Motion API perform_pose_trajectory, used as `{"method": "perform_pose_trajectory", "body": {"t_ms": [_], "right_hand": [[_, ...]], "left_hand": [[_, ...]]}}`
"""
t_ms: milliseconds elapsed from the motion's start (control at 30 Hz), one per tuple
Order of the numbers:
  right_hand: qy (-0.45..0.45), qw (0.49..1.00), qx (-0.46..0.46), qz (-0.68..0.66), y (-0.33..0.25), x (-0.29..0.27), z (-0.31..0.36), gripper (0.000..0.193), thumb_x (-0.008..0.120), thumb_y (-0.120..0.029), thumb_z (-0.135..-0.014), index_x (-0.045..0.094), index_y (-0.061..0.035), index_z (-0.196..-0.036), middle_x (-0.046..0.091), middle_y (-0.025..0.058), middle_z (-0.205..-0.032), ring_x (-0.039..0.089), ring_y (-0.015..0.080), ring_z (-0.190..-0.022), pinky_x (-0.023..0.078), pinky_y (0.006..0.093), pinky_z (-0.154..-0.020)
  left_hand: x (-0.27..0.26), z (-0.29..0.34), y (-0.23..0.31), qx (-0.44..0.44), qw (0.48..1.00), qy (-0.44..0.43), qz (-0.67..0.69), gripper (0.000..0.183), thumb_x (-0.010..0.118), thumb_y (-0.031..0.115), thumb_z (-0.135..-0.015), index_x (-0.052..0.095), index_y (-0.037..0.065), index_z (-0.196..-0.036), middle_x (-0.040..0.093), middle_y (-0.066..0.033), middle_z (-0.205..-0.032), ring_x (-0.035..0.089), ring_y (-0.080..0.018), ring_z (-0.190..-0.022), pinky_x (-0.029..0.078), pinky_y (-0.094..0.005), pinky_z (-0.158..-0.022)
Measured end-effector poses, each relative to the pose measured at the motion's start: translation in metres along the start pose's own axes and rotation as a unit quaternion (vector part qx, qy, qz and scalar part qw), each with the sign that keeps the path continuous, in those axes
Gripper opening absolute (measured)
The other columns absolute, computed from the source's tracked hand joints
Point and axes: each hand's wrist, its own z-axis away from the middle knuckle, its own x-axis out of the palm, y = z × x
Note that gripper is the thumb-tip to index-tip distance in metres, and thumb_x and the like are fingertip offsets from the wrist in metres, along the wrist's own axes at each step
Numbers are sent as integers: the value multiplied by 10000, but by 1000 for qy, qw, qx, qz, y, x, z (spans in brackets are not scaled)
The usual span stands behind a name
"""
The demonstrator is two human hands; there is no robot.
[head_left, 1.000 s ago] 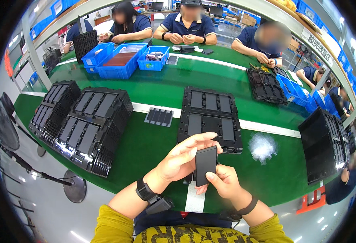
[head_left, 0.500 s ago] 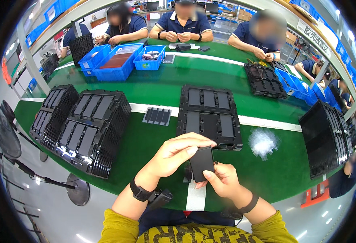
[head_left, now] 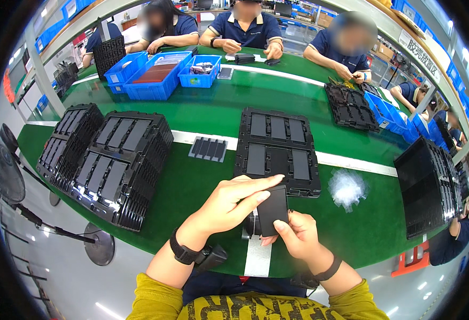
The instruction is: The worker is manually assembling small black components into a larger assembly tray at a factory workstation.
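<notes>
Your right hand [head_left: 298, 234] grips the dark rectangular panel [head_left: 273, 210] right in front of you, thumb on its face near the five o'clock corner, fingers mostly hidden behind; press lightly there, since a smooth face like this probably takes smudges easily. Your left hand [head_left: 232, 202] lies along the panel's edge from ten to twelve o'clock, fingers stretched out, thumb near the edge; whether it pinches or merely steadies, I cannot tell. Let it guide by the edges, and hold the panel square so it doesn't twist between your hands. Just beyond, at twelve o'clock, sits the black moulded tray [head_left: 278, 173] of similar panels, so mind your left fingertips against its near rim. The pile of clear film pieces [head_left: 347, 190] lies between two and three o'clock; hold your right sleeve clear of it. Farther, toward half past ten, rests the grey sheet with dark strips [head_left: 208, 149].
</notes>
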Motion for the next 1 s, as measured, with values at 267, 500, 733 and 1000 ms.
{"method": "perform_pose_trajectory", "body": {"t_ms": [267,500,733,1000], "right_hand": [[2,1000,1,-25,0,1,1,175,475,-61,-908,560,78,-845,631,127,-782,662,190,-672,569,277,-574],[1,999,-19,37,0,2,2,160,492,-50,-893,573,63,-814,636,120,-734,666,188,-640,556,266,-559],[15,999,-15,49,-2,4,0,152,497,-38,-883,573,69,-806,634,115,-710,667,183,-633,552,259,-547],[5,999,-17,28,-1,1,0,171,476,-53,-901,576,73,-842,632,114,-724,662,179,-629,554,264,-558]], "left_hand": [[0,3,-8,10,996,-22,84,447,670,58,-753,574,77,-1189,655,-97,-973,575,-140,-725,477,-284,-722],[0,4,-6,19,994,-32,100,355,629,69,-794,584,1,-1139,644,-137,-998,637,-197,-864,492,-308,-786],[-4,4,-12,-19,987,10,158,190,514,68,-876,644,1,-998,667,-81,-842,614,-129,-773,483,-262,-707],[0,1,-14,18,997,15,71,184,523,69,-869,643,-3,-989,667,-87,-848,617,-141,-768,482,-269,-708]]}}
